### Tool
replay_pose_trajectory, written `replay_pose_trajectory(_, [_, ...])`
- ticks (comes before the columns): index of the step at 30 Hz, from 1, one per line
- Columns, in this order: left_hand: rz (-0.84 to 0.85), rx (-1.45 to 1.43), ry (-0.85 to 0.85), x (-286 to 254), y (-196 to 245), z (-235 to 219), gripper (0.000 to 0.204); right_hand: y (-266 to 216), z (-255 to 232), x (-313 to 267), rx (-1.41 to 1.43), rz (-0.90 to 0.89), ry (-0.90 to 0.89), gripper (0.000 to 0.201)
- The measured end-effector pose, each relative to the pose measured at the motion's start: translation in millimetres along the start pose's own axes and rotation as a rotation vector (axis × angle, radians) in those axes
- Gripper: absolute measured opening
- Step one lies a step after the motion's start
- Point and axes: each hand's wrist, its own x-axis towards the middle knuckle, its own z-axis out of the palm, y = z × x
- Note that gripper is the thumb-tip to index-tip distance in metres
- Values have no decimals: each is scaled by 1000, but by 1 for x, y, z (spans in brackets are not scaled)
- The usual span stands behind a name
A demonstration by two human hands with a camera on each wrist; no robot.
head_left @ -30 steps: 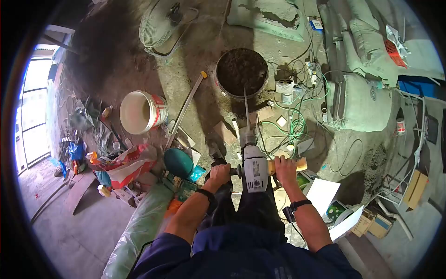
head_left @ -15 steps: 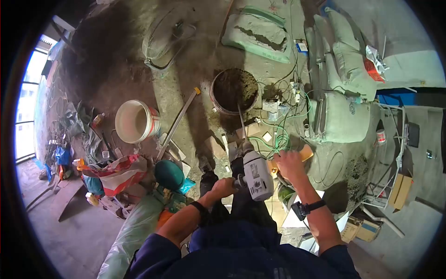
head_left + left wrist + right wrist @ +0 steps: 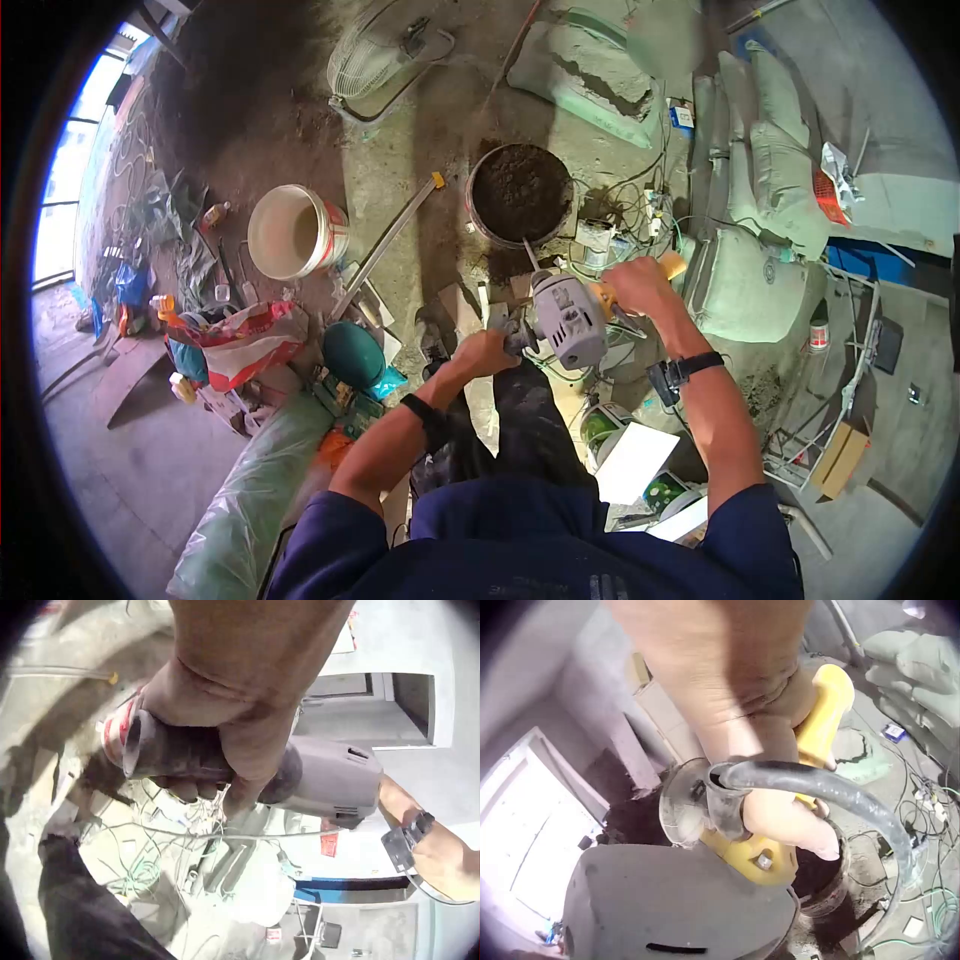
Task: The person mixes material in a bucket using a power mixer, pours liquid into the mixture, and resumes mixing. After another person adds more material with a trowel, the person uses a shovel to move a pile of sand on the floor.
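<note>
A grey power mixer drill [image 3: 568,318] is held between both hands over the floor, its thin shaft [image 3: 528,254] slanting toward a dark bucket of brown mix [image 3: 521,193]. My left hand [image 3: 484,352] grips the dark side handle [image 3: 176,751] of the drill. My right hand [image 3: 640,285] grips the yellow handle [image 3: 821,712], where a black cable [image 3: 832,796] leaves the drill's grey body [image 3: 675,907]. In the left wrist view the grey body [image 3: 337,776] sits just beyond my fingers. Whether the shaft's tip is in the mix I cannot tell.
A white bucket with a red band [image 3: 294,234] stands to the left. A long pale bar [image 3: 388,246] lies on the floor. Grey sacks [image 3: 760,200] lie right, green and white cables [image 3: 630,215] tangle near the dark bucket, and a fan [image 3: 372,60] lies at the top.
The drill has swung up and to the right, tilting over; my right hand rose with the yellow handle. The view shifted with my head. Both hands kept their grips.
</note>
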Motion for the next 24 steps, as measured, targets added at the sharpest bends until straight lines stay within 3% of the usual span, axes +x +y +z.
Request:
replay_pose_trajectory(5, [-10, 125, 37, 35, 2, 17, 49, 20, 61, -4, 63, 60, -87, 16])
replay_pose_trajectory(7, [-19, 157, 1, 38, 13, 28, 47, 22, 85, -18, 99, 81, 31, 14])
replay_pose_trajectory(10, [-57, 144, 0, 55, 3, 68, 43, 26, 128, -32, 150, 129, -32, 18])
replay_pose_trajectory(15, [-31, 226, 35, 79, -18, 96, 36, 20, 186, -35, 168, 165, -40, 21])
replay_pose_trajectory(18, [21, 244, 136, 85, -36, 110, 25, 6, 218, -36, 149, 202, 94, 23])
replay_pose_trajectory(24, [16, 250, 145, 77, -59, 152, 27, -19, 236, -62, 95, 235, 218, 20])
